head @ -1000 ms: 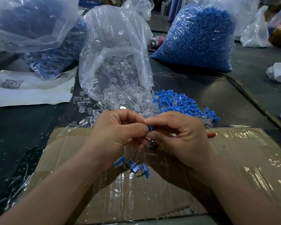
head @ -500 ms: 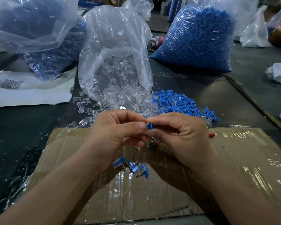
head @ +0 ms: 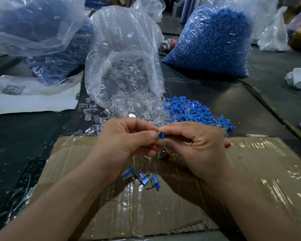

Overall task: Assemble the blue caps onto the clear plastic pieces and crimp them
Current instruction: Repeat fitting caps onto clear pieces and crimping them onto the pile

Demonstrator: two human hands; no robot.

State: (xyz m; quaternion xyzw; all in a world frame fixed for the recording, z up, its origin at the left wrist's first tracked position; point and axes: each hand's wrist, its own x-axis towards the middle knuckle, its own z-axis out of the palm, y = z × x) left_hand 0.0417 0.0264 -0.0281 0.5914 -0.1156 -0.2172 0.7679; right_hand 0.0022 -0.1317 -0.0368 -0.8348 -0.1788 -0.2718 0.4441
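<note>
My left hand (head: 127,141) and my right hand (head: 196,146) meet fingertip to fingertip above a taped cardboard sheet (head: 250,180). Between them they pinch one small blue cap (head: 161,135); any clear piece under it is hidden by my fingers. Three assembled blue-and-clear pieces (head: 142,178) lie on the cardboard below my hands. Loose blue caps (head: 189,112) form a pile just behind my right hand. Clear plastic pieces (head: 129,105) spill from an open clear bag (head: 122,49) behind my left hand.
A large full bag of blue caps (head: 210,42) stands at the back right, another plastic bag (head: 42,32) at the back left. A white sheet with a QR code (head: 24,96) lies left. A red-handled tool (head: 227,144) peeks out behind my right hand.
The blue cap has turned between my fingertips, from edge-on to showing its face. Both hands stay in the same spot.
</note>
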